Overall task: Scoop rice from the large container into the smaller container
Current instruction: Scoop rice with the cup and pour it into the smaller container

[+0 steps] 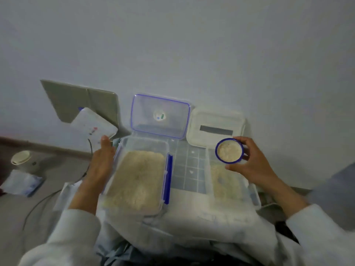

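The large clear container (143, 145) with blue clips sits at centre, filled with rice (137, 177). My left hand (101, 162) rests flat against its left wall, fingers extended. To the right stands the smaller clear container (249, 196) with a thin layer of rice (223, 179) inside. My right hand (251, 162) grips a round blue-rimmed cup (229, 150) full of rice, held upright above the smaller container's far end.
The blue-edged lid (160, 116) leans open behind the large container. A white lid (215, 129) lies behind the smaller one. A tablet (94, 125), a cable (90, 150), a white cup (22, 160) and a packet (21, 182) are at left. A checked cloth (189, 169) covers the surface.
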